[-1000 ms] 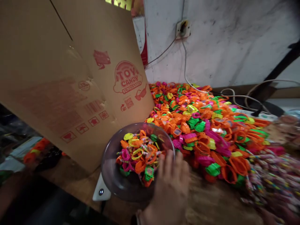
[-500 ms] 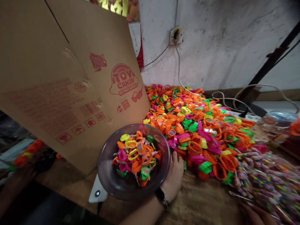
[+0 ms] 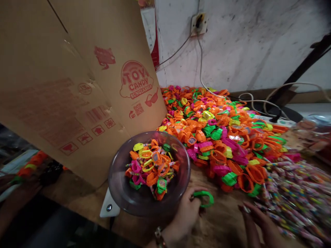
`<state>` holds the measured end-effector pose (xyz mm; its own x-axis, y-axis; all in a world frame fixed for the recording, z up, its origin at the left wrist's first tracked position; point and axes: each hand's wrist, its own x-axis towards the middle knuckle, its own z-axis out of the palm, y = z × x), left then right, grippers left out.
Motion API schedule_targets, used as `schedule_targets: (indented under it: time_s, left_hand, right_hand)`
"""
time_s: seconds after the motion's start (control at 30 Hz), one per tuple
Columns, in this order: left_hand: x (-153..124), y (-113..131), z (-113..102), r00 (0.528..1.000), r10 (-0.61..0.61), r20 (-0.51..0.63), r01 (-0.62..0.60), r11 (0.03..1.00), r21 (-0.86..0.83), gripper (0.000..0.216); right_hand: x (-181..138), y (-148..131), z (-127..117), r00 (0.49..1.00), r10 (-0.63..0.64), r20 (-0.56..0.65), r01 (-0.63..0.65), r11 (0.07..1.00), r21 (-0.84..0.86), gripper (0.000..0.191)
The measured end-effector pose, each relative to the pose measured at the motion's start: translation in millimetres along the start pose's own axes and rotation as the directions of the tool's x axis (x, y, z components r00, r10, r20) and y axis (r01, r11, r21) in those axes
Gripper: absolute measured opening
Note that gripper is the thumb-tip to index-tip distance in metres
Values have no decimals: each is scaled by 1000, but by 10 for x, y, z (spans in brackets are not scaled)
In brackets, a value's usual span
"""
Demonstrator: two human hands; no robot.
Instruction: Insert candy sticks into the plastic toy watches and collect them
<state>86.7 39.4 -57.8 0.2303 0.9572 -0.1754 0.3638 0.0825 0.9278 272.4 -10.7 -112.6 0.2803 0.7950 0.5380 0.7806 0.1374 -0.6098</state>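
Observation:
A green toy watch [image 3: 204,198] is pinched at one end by my left hand [image 3: 186,210], just right of the dark see-through bowl [image 3: 117,196]. In the bowl lies a heap of orange, pink, yellow and green toy watches [image 3: 152,163] mixed with wrapped candies. At the lower right, my right hand [image 3: 261,224] is beside the candies, fingertips drawn together. A small pale spot shows at those fingertips; whether it is a nail or a held piece I cannot tell. A big pile of toy watches [image 3: 219,137] lies beyond both hands, and wrapped candies [image 3: 289,196] are heaped at right.
Left of the bowl stands a tall cardboard box [image 3: 103,103]. A white scale [image 3: 108,206] sits partly under the bowl. Cables [image 3: 200,65] run from a wall socket [image 3: 198,23] down to the table. Another person's hand [image 3: 20,196] is at the far left.
My left hand has come down from the pile's edge and now holds a green toy watch clear of it. My right hand has risen and moved left from the candies.

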Motion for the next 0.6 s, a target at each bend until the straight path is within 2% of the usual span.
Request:
schedule_targets:
  time_s: [0.03, 0.07, 0.13, 0.17, 0.2, 0.23, 0.3, 0.43, 0.53, 0.6]
  left_hand:
    - [-56, 52, -29, 995, -94, 27, 97, 982, -162, 48]
    - [-116, 109, -66, 979, -189, 81, 205, 916, -345, 47]
    - [-229, 231, -158, 923, -315, 223, 381, 650, -657, 40]
    - [-278, 291, -208, 907, -322, 273, 413, 547, -728, 36]
    - [-319, 349, -255, 905, -306, 296, 417, 499, -759, 33]
    - [-353, 400, -298, 910, -284, 302, 408, 490, -770, 33]
    - [-398, 481, -364, 929, -252, 270, 367, 537, -760, 37]
    - [-422, 551, -455, 969, -199, 149, 248, 745, -619, 52]
    - [-417, 563, -542, 998, -65, 27, 70, 928, -365, 49]
    - [-417, 575, -606, 997, 63, -51, -70, 986, -153, 37]
  right_hand:
    - [25, -158, -32, 999, -32, -10, 32, 998, 46, 31]
    - [56, -321, -66, 999, -49, -9, 50, 994, 101, 31]
    - [128, -629, -131, 997, -40, 71, 24, 978, 207, 29]
    - [165, -760, -158, 995, -22, 98, -3, 969, 245, 29]
    - [199, -870, -183, 995, 12, 100, -41, 956, 292, 29]
    - [229, -957, -208, 994, 35, 107, -69, 939, 338, 28]
    - [280, -1069, -265, 991, 46, 128, -96, 905, 415, 23]
    - [368, -1168, -395, 970, -93, 224, -25, 881, 473, 21]
    - [419, -1247, -433, 951, -176, 252, 35, 876, 481, 25]
    - [432, -1308, -418, 952, -204, 228, 78, 882, 466, 27]
